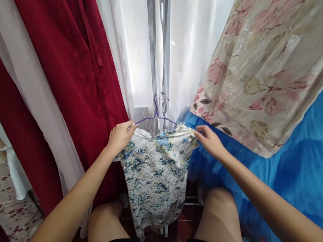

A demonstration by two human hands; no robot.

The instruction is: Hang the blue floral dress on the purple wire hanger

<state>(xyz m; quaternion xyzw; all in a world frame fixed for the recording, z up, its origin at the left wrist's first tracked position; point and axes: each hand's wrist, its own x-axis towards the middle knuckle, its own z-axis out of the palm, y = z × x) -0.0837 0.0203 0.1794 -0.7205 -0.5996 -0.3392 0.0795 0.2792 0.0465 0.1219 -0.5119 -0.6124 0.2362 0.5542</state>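
A white blouse (159, 170) with a blue, green and yellow print hangs in front of me on a purple hanger (166, 118). The hanger's hook points up, close to some narrow grey straps. At the blouse's left shoulder, my left hand (120, 136) is closed on the cloth, with the hanger's arm end against its fingers. My right hand (210, 140) pinches the cloth at the right shoulder, thumb and fingertips together. The hanger's right end is hidden inside the blouse, whose lower hem hangs between my knees.
Dark red cloth (62, 49) and pale sheer fabric hang on the left. White curtains (187, 43) with grey straps (161, 40) are behind the hanger. A beige floral cloth (258, 77) hangs at the right over blue ruffled fabric (304, 159). Reddish floor tiles (185, 227) show below.
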